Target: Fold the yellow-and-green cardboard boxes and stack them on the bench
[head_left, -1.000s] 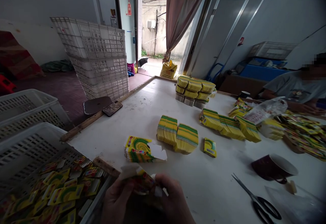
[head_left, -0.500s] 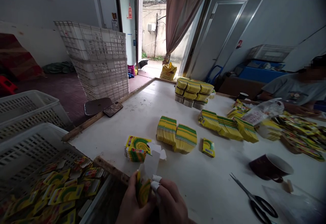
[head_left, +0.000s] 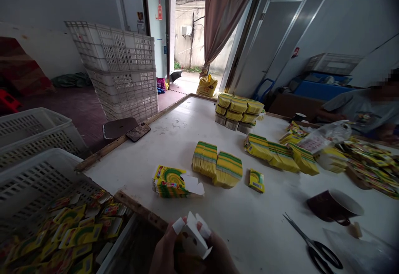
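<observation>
At the bottom edge, a small carton (head_left: pixel 193 240) with its white end flaps spread apart is held between my two hands. My left hand (head_left: pixel 164 249) grips its left side, and my right hand (head_left: pixel 220 252) closes on its right side; some fingers are hidden behind it. Just beyond my hands lies a stack of flattened yellow-green cartons (head_left: pixel 170 182), white flaps pointing right. Two bundles of yellow-green packets (head_left: pixel 204 157) stand further off. One small yellow packet (head_left: pixel 256 180) lies apart on the white table (head_left: pixel 243 224).
Scissors (head_left: pixel 311 243) and a dark mug (head_left: pixel 332 207) are at the right. A crate (head_left: pixel 56 164) of filled cartons stands left, below the table edge. A phone (head_left: pixel 139 132), stacked packets (head_left: pixel 238 109) and a packet row (head_left: pixel 274 153) lie further back. Another person (head_left: pixel 361 107) sits at far right.
The carton has turned and come lower towards me; its open, white-flapped end now faces up between both hands. My right fingers have moved from its side to its flaps.
</observation>
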### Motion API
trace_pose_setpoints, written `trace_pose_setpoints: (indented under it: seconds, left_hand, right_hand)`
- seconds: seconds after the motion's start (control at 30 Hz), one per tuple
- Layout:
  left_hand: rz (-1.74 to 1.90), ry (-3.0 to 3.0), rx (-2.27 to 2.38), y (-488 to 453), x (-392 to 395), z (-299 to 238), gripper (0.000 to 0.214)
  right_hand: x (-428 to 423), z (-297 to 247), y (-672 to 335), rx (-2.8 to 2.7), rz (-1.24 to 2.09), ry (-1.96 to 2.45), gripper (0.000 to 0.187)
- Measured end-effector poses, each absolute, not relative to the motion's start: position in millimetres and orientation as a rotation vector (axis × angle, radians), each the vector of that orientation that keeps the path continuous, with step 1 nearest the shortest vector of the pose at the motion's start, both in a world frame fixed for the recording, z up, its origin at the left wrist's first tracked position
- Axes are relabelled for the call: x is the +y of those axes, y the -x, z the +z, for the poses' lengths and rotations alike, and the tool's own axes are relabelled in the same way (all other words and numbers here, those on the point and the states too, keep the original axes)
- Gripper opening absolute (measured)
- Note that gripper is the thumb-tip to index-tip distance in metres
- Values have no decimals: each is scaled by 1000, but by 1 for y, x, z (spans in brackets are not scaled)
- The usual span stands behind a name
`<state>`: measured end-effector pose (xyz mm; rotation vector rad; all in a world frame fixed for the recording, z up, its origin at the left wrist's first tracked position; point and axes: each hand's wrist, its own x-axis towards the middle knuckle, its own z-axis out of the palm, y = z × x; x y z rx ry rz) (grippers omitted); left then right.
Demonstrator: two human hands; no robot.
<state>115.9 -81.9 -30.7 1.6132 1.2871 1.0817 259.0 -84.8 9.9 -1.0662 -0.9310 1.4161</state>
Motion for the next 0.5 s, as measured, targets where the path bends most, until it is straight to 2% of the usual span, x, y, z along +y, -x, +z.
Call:
trace_pose_setpoints:
  seconds: [0.07,0.13,0.23,0.3,0.4,0.5]
  left_hand:
    - [1081,-1563,1259,-117,-82,-35,70]
    - [1068,-1548,1235,-118,-80,-35,72]
    - [1076,-1665,1354,-119,-73,-28,70]
    - [1084,-1826,1340,-119,-67,-22,60]
    - [985,-2090,1060,-118,-60,-11,47]
    - [916,-2111,988,-117,-57,-5,32]
  right_hand:
    - [-86,6,-249,-681,1683,942,44]
    - [-89,6,-242,-457,1780,812,51]
    - [-91,11,-243,-401,1681,727,63]
    - [-91,14,-250,-449,1566,824,59]
    - [-87,16,-258,-613,1493,1088,50]
    - [-85,12,-259,-792,1512,1206,65]
